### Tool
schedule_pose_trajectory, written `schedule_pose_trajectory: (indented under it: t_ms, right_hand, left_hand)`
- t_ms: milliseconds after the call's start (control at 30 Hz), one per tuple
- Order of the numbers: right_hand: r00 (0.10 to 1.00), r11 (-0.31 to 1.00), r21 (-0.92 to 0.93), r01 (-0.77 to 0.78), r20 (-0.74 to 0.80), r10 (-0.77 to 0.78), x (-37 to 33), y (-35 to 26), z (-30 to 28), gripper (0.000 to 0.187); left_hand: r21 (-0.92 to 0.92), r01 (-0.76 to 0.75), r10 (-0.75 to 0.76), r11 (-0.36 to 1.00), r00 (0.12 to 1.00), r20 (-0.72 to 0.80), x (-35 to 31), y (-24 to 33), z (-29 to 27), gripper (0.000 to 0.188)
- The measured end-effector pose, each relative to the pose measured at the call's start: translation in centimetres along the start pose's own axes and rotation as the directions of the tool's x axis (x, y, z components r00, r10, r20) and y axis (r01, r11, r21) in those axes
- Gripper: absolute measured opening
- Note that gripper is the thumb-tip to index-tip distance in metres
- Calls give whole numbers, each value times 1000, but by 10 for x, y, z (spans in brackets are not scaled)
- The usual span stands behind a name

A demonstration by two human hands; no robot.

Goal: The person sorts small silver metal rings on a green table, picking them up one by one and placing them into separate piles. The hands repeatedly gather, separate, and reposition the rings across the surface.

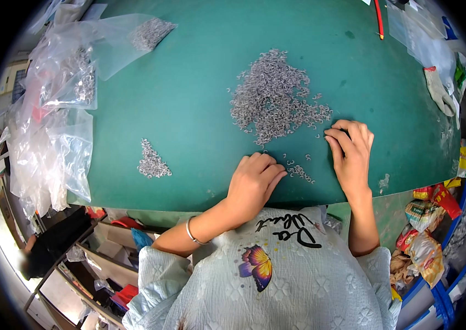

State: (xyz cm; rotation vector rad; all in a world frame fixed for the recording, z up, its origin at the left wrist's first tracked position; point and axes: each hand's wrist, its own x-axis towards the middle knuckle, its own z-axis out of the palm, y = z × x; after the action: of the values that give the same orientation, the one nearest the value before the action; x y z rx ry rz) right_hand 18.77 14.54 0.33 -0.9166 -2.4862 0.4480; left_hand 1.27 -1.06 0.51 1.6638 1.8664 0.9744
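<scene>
Near the far left corner of the green table (189,99), a clear bag (112,49) lies on its side with a heap of small grey pieces gathered in its right end. A second see-through bag (67,94), nearer along the left edge, also holds grey pieces. Crumpled clear plastic (60,159) hangs over the edge below it; I cannot tell what is inside.

The small C-shaped clips lie in a big pile (268,96) beyond the hands, a small pile (153,162) to the left, and a loose scatter (300,172) between the hands. Their gaps face every which way, with no shared long axis. The big pile runs longest from far to near, with a tail off to the right; the small pile narrows toward its far end; the scatter slants down to the right.

The left hand (254,179) is just below the big pile, fingers bent, thumb near the forefinger. The right hand (352,148) curls at the pile's right tail, thumb and fingertips close together. Whether either grip has a clip, I cannot tell.
</scene>
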Motion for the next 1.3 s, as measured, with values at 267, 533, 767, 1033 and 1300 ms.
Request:
schedule_pose_trajectory:
  t_ms: [267,533,767,1033,1300]
  right_hand:
    - [999,996,78,-38,5,38,-12,8,-3,14]
    - [983,962,217,-166,117,143,-17,-5,-12,11]
    - [977,966,177,-188,134,166,-17,-8,-14,13]
    - [997,996,53,-75,0,75,-5,-2,-1,19]
    - [995,991,94,-98,15,97,-3,-11,-4,15]
  left_hand:
    - [4,-17,17,1000,997,-80,0,0,7,15]
    - [-1,-33,32,999,994,-107,-2,-3,9,21]
    - [146,144,-113,979,973,-200,-1,-9,-3,32]
    - [201,114,-83,973,984,-158,4,-18,-3,33]
    - [182,154,-112,971,969,-220,6,-13,-3,27]
